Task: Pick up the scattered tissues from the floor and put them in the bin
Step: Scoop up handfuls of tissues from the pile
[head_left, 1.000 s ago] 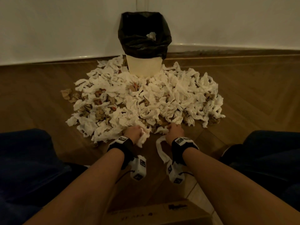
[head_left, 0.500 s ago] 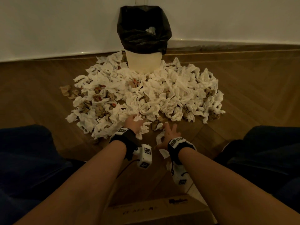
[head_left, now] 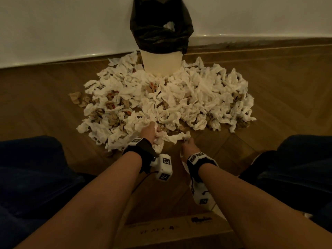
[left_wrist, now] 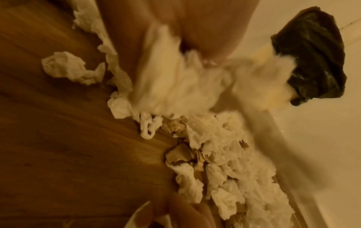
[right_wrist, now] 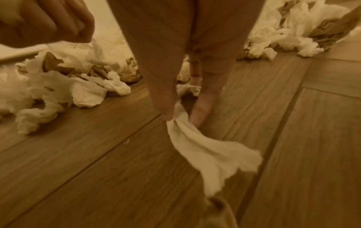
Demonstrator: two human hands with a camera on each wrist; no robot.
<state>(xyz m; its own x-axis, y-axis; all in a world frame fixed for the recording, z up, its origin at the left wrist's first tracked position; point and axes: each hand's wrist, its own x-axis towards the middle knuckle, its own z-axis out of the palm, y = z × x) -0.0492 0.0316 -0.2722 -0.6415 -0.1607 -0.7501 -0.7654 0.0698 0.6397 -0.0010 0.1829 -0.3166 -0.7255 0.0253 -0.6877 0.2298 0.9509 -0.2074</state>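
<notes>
Wood-plank floor point(head_left: 269, 108) meeting a pale wall point(head_left: 62, 24), heaped with tissues point(head_left: 188, 97) around the bin point(head_left: 161, 62) (black liner, one tissue inside).

Left hand point(head_left: 150, 132) curled tight round a white wad point(left_wrist: 175, 86) at the pile's near edge; right hand point(head_left: 187, 146) just beside it, thumb and fingertips point(right_wrist: 201, 111) pinching a single limp tissue point(right_wrist: 210, 154), hanging above the boards.

Tissues point(head_left: 179, 97): crumpled, mostly white with some brown and stained ones, heaped in a wide pile on the wooden floor, pressed against the bin's base. Bin point(head_left: 161, 63): cream body, upright against the wall, lined with a black bag point(head_left: 158, 33); one white tissue lies inside.
</notes>
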